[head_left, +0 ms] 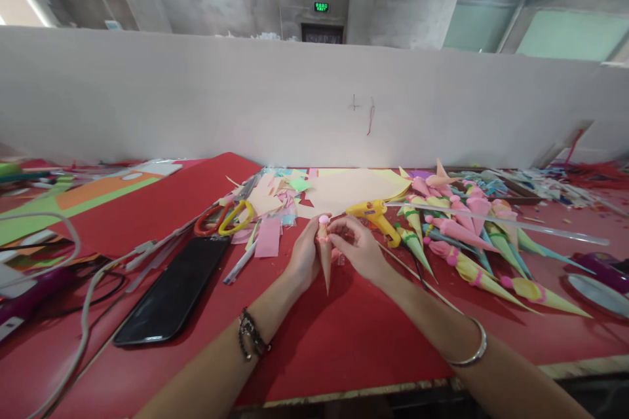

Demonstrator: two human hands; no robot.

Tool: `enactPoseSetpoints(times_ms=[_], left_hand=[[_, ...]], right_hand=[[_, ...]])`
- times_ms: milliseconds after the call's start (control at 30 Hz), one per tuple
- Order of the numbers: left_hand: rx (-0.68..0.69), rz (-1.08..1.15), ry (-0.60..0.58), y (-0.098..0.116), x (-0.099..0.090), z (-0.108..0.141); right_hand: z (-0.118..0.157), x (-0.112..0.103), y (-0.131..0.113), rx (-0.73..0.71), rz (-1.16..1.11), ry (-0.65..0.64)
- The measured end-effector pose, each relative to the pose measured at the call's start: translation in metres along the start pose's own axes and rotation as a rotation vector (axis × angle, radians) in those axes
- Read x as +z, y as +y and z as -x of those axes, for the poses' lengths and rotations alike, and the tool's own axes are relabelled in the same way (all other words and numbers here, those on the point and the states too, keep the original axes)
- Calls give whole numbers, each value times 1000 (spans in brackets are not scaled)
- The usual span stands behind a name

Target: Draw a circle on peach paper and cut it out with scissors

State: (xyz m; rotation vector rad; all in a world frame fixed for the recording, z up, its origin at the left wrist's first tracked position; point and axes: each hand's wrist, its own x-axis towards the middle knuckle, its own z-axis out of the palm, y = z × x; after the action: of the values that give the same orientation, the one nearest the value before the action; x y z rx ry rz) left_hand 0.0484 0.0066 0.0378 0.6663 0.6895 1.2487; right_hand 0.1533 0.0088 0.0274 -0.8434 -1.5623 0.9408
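A small peach paper cone [325, 265] with a pink ball on top and pink trim hangs point down between my hands, above the red table. My left hand [305, 252] is closed round the cone's left side near its top. From the right, my right hand [358, 245] has its fingers bent and pinched at the pink trim; whether they grip the trim or something tiny is hard to make out. Just behind my right hand lies a yellow glue gun [376, 215] with a clear glue stick in its back.
Finished paper cones [462, 229] pile up at the right beside a purple tape roll [607, 272]. At the left are a black phone [174, 291], scissors [236, 217], a white cable [84, 314] and red card [162, 203]. Paper scraps [268, 236] lie behind my left hand.
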Motion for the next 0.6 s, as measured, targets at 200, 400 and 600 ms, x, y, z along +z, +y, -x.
enactPoseSetpoints(times_ms=[200, 400, 600], left_hand=[[-9, 0, 5, 1, -1, 1], [-19, -11, -35, 0, 0, 1], [-39, -12, -32, 3, 1, 3]], right_hand=[[1, 0, 1, 32, -47, -23], [1, 0, 2, 15, 32, -8], [1, 1, -1, 32, -29, -39]])
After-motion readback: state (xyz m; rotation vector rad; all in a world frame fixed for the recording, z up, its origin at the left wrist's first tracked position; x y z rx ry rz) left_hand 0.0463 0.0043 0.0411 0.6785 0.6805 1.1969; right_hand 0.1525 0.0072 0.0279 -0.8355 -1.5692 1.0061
